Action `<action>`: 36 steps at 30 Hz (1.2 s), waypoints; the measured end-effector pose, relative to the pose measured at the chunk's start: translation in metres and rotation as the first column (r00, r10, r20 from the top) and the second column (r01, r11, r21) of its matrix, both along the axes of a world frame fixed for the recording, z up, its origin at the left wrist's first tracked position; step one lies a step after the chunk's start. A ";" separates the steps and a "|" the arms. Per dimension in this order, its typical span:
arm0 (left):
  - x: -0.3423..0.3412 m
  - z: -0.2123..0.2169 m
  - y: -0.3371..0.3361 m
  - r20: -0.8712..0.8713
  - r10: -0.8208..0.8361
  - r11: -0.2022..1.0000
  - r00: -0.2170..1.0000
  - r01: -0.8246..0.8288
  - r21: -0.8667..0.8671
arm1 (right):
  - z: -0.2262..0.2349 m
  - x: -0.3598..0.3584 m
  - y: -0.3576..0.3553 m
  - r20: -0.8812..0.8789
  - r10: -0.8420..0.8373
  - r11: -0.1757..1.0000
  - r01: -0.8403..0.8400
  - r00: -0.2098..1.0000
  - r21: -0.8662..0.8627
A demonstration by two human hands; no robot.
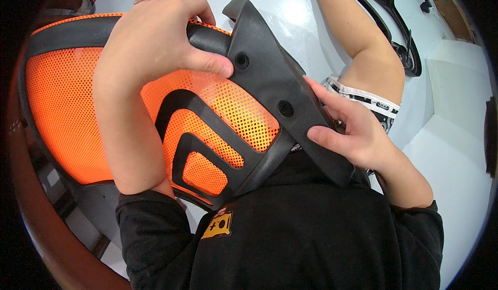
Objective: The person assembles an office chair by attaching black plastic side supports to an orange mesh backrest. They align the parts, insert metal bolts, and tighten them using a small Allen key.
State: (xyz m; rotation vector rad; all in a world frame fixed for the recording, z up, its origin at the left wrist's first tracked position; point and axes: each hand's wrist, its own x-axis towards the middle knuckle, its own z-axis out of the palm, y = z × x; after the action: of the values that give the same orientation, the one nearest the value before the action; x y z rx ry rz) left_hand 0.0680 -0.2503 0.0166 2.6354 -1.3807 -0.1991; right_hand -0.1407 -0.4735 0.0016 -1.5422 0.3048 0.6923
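Observation:
Tilted across my lap is a chair back (62,103) of orange mesh in a black plastic frame with curved ribs. My left hand (161,35) wraps over its far edge, with the fingertips partly hidden behind it. The left thumb presses at the seam where the frame meets a black plastic chair piece (270,77). That piece is long and angular, has two round recessed holes, and lies against the chair back's right end. On its right edge my right hand (347,129) is closed, thumb on top and fingers along the side.
A black curved chair part (410,46) lies on the pale floor (280,9) at the far right, past my bare leg. Brown cardboard (454,20) stands at the upper right. A dark reddish-brown curved edge (41,227) runs along the lower left.

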 end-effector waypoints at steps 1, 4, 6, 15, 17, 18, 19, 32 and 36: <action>0.000 -0.001 0.000 -0.005 -0.003 1.000 1.000 0.003 -0.001 | -0.001 -0.001 -0.001 0.005 -0.025 1.000 0.025 1.000 0.017; 0.000 -0.002 -0.001 -0.008 -0.011 1.000 1.000 0.012 0.001 | -0.007 -0.003 -0.001 0.018 -0.087 0.993 0.085 0.996 0.077; -0.001 -0.002 -0.001 0.005 -0.018 1.000 1.000 0.018 0.005 | -0.011 -0.005 0.000 0.017 -0.110 0.986 0.107 0.994 0.130; 0.002 -0.009 0.002 0.061 -0.073 0.997 0.995 0.075 -0.035 | -0.015 -0.011 0.002 0.082 -0.125 0.990 0.119 0.989 0.075; 0.007 -0.012 0.003 0.024 -0.080 0.996 0.996 0.081 -0.034 | -0.014 -0.009 0.005 0.068 -0.155 0.983 0.147 0.986 0.114; 0.010 -0.013 0.004 0.019 -0.101 0.993 0.995 0.102 -0.057 | -0.012 -0.008 0.006 0.071 -0.174 0.978 0.165 0.982 0.126; 0.012 -0.014 0.004 -0.015 -0.075 0.996 0.997 0.074 -0.051 | -0.011 -0.005 0.008 0.094 -0.180 0.977 0.167 0.979 0.130; 0.008 0.037 -0.030 -0.138 0.389 0.886 0.911 -0.329 0.326 | -0.030 0.052 -0.004 0.281 -0.148 0.985 0.116 0.948 0.127; 0.028 0.046 -0.035 -0.172 0.478 0.850 0.861 -0.404 0.339 | -0.027 0.076 -0.015 0.277 -0.076 0.997 0.074 0.958 0.020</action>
State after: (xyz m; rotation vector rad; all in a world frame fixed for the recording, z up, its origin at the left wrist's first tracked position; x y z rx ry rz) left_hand 0.0960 -0.2856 0.0629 2.9472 -0.6716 -0.6944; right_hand -0.0643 -0.4885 -0.0254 -1.5872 0.1476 0.4101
